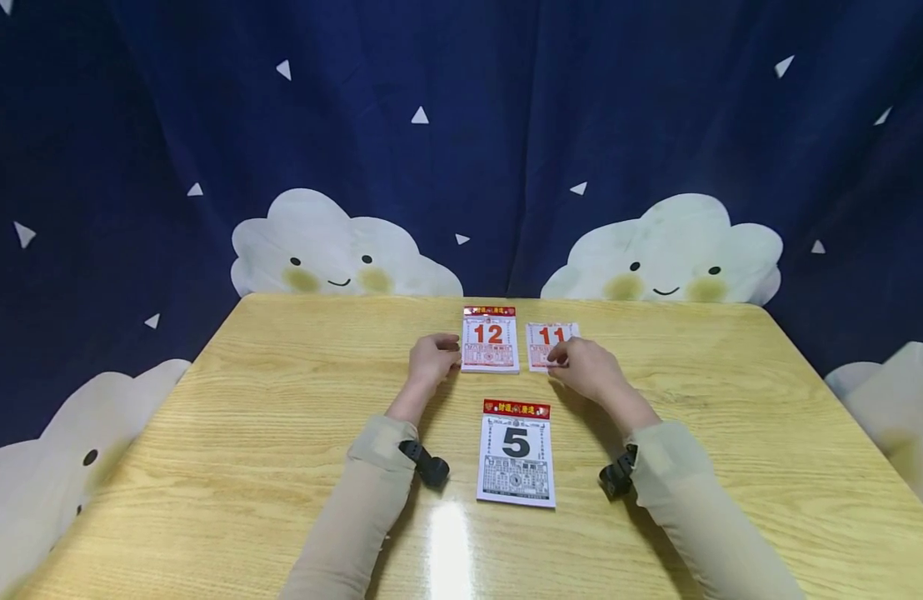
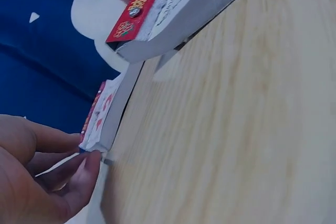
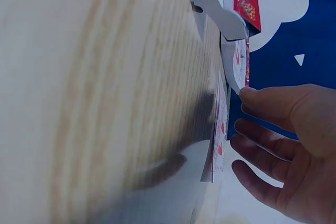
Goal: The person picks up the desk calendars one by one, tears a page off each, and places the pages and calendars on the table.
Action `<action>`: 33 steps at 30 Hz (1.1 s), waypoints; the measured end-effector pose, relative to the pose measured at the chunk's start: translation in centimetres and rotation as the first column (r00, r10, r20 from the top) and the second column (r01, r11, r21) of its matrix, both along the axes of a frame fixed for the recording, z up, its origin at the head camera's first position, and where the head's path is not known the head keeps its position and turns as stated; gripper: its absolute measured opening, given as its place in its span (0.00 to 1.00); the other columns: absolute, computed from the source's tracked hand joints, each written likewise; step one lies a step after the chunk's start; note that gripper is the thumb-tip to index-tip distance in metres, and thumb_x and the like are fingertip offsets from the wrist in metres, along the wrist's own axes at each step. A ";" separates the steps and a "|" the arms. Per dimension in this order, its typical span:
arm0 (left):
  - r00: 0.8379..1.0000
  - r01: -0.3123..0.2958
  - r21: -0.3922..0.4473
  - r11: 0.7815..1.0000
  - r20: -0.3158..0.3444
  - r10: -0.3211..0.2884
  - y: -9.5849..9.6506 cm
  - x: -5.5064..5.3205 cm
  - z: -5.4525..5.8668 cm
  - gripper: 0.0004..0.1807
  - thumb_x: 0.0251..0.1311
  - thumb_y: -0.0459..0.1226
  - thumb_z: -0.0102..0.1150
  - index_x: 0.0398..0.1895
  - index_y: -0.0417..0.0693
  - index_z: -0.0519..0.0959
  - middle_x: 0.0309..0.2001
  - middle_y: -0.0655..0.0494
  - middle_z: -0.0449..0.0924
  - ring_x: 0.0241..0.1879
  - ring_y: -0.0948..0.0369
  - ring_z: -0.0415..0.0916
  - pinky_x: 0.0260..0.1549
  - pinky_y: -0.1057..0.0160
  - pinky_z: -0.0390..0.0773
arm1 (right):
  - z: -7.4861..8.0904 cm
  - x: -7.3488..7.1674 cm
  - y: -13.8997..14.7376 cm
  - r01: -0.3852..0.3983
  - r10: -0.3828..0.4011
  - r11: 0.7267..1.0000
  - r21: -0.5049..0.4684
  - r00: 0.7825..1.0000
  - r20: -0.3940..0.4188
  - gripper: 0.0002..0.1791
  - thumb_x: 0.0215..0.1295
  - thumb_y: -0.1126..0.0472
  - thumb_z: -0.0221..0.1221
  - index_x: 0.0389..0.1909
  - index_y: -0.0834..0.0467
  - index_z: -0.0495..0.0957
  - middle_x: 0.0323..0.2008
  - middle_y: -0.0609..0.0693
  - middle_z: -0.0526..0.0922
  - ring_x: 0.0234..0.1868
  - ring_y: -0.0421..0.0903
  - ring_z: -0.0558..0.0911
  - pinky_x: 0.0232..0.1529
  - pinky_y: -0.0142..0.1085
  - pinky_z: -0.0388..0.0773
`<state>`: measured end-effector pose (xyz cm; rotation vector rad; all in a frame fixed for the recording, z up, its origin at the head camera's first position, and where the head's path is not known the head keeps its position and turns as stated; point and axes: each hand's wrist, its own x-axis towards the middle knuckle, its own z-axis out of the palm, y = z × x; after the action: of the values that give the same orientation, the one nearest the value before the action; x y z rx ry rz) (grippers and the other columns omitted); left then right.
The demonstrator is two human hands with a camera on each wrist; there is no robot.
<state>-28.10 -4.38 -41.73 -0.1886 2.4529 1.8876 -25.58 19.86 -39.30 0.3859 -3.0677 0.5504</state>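
Note:
A thick tear-off calendar (image 1: 490,354) with a red 12 and a red top strip lies at the table's far side. My left hand (image 1: 433,360) is beside its left edge; in the left wrist view the fingertips (image 2: 92,158) are right at the pad's side. To its right lies a thin loose calendar sheet (image 1: 539,337) with a red 11. My right hand (image 1: 591,368) hovers by that sheet's lower right part with loosely bent, spread fingers (image 3: 257,179) and nothing between them. Nearer me, between both forearms, lies another tear-off calendar (image 1: 516,471) showing a black 5.
The wooden table (image 1: 296,417) ends just behind the 12 calendar, where a dark blue curtain (image 1: 491,125) with white clouds hangs. Black wrist cameras (image 1: 431,468) sit on both wrists, either side of the 5 calendar. Light glares off the table's front.

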 end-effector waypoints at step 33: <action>0.949 0.311 -0.119 0.943 0.087 -0.302 -1.7 5.4 1.1 0.16 0.54 0.30 0.57 0.46 0.32 0.75 0.31 0.44 0.79 0.24 0.58 0.75 0.25 0.64 0.80 | -0.2 6.0 -0.2 0.069 -0.054 0.980 -0.188 0.995 0.085 0.12 0.58 0.59 0.57 0.38 0.62 0.81 0.33 0.52 0.83 0.33 0.46 0.79 0.35 0.40 0.76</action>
<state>-22.65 -6.10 -40.60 0.1201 2.3952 1.5690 -19.62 19.69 -39.52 0.2708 -3.0512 0.8682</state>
